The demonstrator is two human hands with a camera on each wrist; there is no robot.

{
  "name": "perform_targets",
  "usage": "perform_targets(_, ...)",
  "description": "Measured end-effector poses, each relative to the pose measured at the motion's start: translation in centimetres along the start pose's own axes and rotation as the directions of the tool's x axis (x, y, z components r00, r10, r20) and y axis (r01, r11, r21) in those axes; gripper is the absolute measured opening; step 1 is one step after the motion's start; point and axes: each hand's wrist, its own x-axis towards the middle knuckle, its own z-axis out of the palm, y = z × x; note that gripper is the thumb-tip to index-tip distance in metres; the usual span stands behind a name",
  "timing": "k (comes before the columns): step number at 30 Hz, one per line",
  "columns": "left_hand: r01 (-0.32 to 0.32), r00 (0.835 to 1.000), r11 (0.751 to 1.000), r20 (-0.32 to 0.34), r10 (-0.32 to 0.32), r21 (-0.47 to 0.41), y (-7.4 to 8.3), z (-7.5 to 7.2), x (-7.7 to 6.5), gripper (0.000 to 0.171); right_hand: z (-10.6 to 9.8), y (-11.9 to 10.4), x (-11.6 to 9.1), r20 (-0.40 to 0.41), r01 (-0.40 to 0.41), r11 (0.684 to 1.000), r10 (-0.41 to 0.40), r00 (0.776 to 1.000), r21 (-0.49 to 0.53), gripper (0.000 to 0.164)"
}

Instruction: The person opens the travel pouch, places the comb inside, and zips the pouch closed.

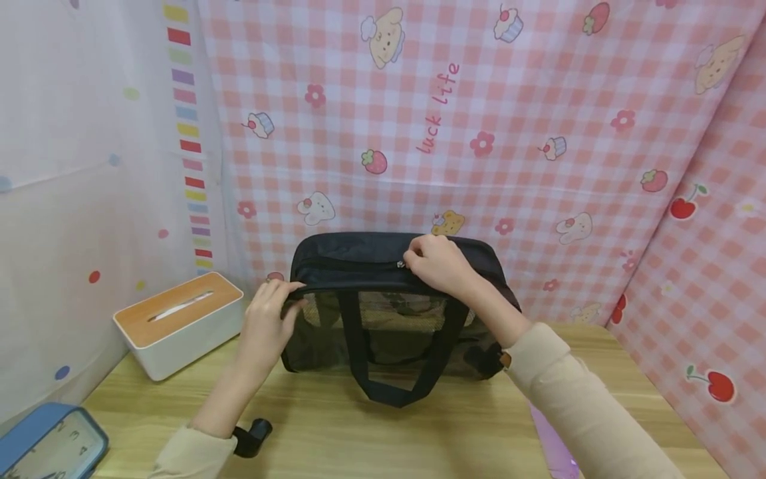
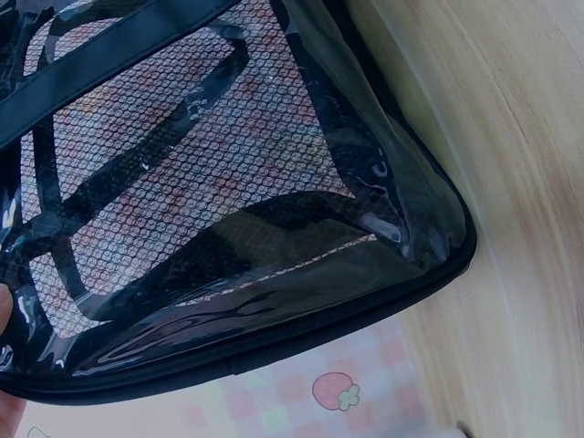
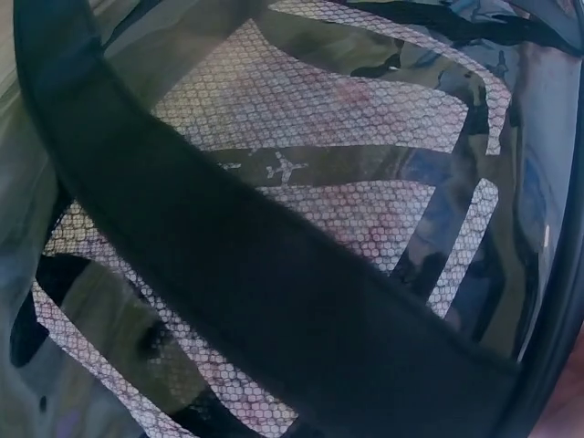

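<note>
A black tote bag (image 1: 323, 346) with a see-through front stands upright on the wooden table. Its black handle strap (image 1: 395, 394) hangs down in front; in the right wrist view the strap (image 3: 274, 265) crosses the clear panel and the mesh (image 3: 365, 119) behind it. My left hand (image 1: 267, 319) pinches the bag's top edge at the left corner, thumb inward. At the top, right of centre, my right hand (image 1: 439, 263) pinches beside the metal zipper slider (image 1: 401, 265), its pull hidden by the fingers. The left wrist view shows the clear panel (image 2: 301, 274), with fingertips at the left border.
A white tissue box (image 1: 197, 346) with a wood-coloured lid stands left of the bag. A blue clock (image 1: 54, 442) is at the lower left. Part of a purple item (image 1: 553, 439) shows beside the right sleeve. Checked cloth (image 1: 371, 120) hangs close behind the bag.
</note>
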Motion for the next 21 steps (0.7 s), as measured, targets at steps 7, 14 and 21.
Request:
perform_targets(7,-0.005,1.000,1.000,-0.013,0.005,-0.002,0.2,0.1,0.1,0.025,0.4,-0.9,0.4,0.006,0.011,1.000,-0.011,1.000,0.010,0.028)
perform_targets(14,-0.009,1.000,1.000,-0.015,0.009,-0.008,-0.1,0.3,0.0,0.025,1.5,-2.2,1.0,0.019,0.040,0.999,-0.041,0.999,0.025,0.030)
perform_targets(21,-0.008,1.000,1.000,-0.021,0.007,-0.015,0.0,0.3,-0.1,0.025,2.7,-3.5,1.9,0.021,0.079,0.997,-0.079,0.997,0.011,0.038)
